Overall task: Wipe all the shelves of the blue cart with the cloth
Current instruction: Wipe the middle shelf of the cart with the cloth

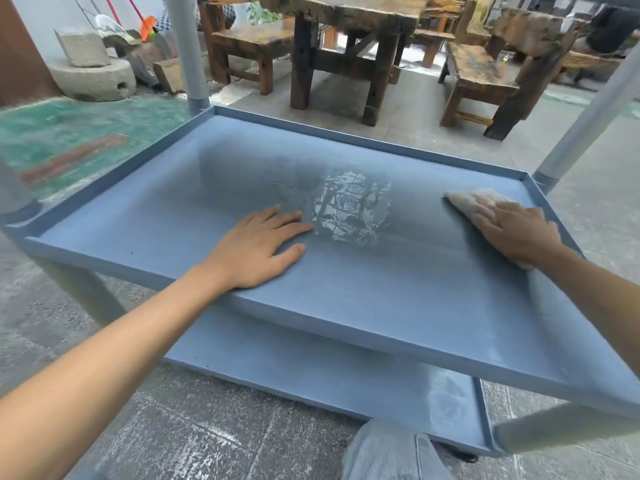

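The blue cart's middle shelf [346, 282] fills the view, a shallow blue tray with a raised rim. A bright reflection shines near its centre. My left hand [259, 247] lies flat on the shelf near the front rim, fingers straight. My right hand [516, 233] presses a pale cloth [474, 202] flat against the shelf near its right rim, fingers extended over it. Below, the cart's bottom shelf [311, 368] shows, with a dusty pale patch at its right end.
Grey cart posts rise at the back left [188, 53] and back right [588, 119]. Beyond the cart stand a dark wooden table [349, 46] and wooden benches [485, 77]. A stone millstone [93, 77] sits at the far left. My knee [391, 452] is by the bottom shelf.
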